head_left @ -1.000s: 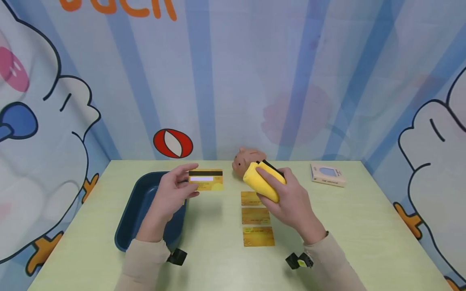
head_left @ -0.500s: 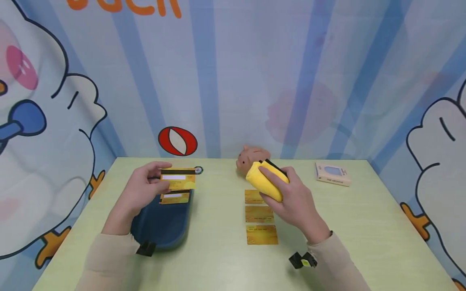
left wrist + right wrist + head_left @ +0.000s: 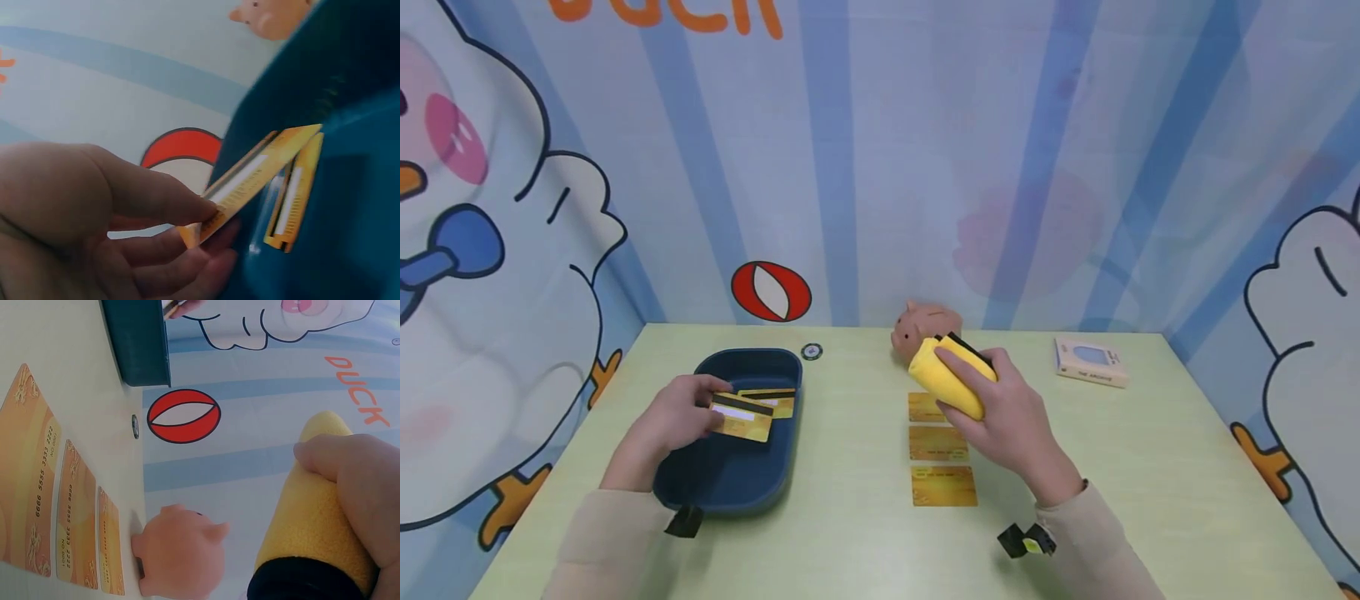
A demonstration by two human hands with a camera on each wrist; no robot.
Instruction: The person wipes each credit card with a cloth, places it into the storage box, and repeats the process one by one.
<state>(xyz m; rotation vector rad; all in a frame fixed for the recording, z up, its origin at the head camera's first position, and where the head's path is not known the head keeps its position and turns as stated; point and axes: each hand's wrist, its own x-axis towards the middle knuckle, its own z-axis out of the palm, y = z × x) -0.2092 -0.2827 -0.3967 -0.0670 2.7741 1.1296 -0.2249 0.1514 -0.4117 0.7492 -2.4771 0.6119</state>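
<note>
My left hand [image 3: 676,414] pinches a gold bank card [image 3: 747,423] by one end, between thumb and fingers, low over a dark blue plastic tub [image 3: 730,483]. The card's back shows, with its black stripe and white strip. Another gold card [image 3: 296,203] lies inside the tub, partly overlapped by the held one in the head view. My right hand [image 3: 1011,429] grips a soft yellow fuzzy bundle [image 3: 950,382] with a black edge, held up above the table. Below and beside it, three gold cards [image 3: 943,487] form a column, face up; the farthest is partly hidden by the hand.
A pink piggy bank [image 3: 934,321] stands at the back, behind the yellow bundle. A small round chip [image 3: 812,352] lies beside the tub's far right corner. At the back right is a pale box [image 3: 1092,362]. A printed curtain [image 3: 910,167] hangs behind the table.
My left hand has moved left with the card, then lowered and tilted it into the tub's area. The right hand stays nearly still with the yellow bundle. The head view has shifted slightly.
</note>
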